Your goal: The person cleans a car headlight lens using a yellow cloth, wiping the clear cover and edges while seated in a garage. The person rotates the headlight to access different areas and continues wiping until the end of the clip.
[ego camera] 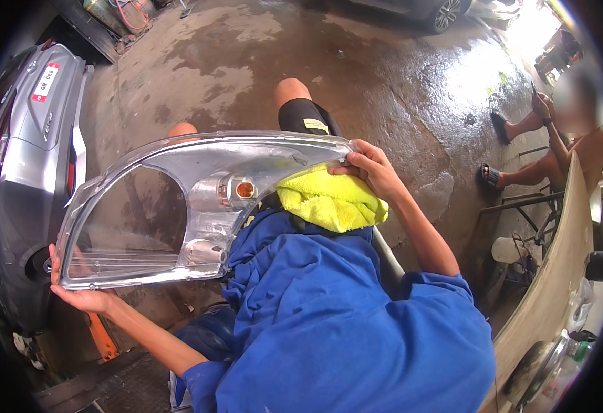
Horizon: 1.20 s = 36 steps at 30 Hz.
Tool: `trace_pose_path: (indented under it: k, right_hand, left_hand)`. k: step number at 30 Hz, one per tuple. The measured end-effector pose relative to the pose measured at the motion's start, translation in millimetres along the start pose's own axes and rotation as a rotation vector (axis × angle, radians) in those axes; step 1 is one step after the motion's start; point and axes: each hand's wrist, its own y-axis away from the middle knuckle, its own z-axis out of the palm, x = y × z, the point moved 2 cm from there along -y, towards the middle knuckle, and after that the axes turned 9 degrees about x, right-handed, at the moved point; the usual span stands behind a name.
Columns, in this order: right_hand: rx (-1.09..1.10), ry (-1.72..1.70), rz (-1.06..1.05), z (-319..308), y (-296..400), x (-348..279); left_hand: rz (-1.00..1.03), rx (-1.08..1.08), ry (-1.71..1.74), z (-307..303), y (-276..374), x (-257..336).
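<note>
A clear plastic headlight lens point(275, 155) spans the space before me, tilted above my lap. Its lower left corner rests on my left hand point(82, 298), with fingers curled up around the outer edge. At the opposite, pointed end, my right hand point(376, 168) pinches the rim between thumb and fingers. A neon yellow microfiber cloth point(335, 201) lies bunched under that hand; whether the fingers also hold it is hidden. An amber piece point(245, 190) shows in one round section of the lens. The floor is visible through the broad clear area at its left.
A silver car point(35, 155) stands close on the left. An orange metal part point(102, 338) is below my left forearm. Another person point(565, 139) sits at right, holding a phone, beside a curved tan panel point(549, 268). The concrete floor point(363, 82) is wet. A dark car point(410, 8) stands beyond.
</note>
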Motion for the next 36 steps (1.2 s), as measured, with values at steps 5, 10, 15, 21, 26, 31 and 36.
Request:
trace_pose_path:
  k: [5,10,15,21,26,31,36]
  right_hand:
    - [0.009,-0.039,-0.012,-3.8,0.4,8.9]
    - [0.025,-0.024,0.005,0.8,-0.5,5.9]
    - [0.046,0.019,-0.016,1.5,-0.8,4.4]
    - [0.041,0.030,-0.016,2.5,-2.1,5.6]
    - [0.033,0.029,-0.020,2.5,-2.0,5.0]
    - [0.035,0.025,-0.012,1.4,-3.7,7.2]
    - [0.018,0.007,-0.023,1.4,-2.9,8.0]
  left_hand:
    - [-0.035,0.081,-0.187,19.6,14.5,26.0]
    - [0.031,0.104,-0.248,14.1,12.5,21.2]
    - [0.160,0.177,-0.407,27.6,22.3,28.7]
    - [0.246,0.199,-0.481,27.5,17.6,32.6]
    - [0.229,0.189,-0.469,28.8,17.3,31.2]
    - [0.219,0.166,-0.422,30.3,17.5,27.5]
    - [0.093,0.203,-0.320,28.1,16.6,20.3]
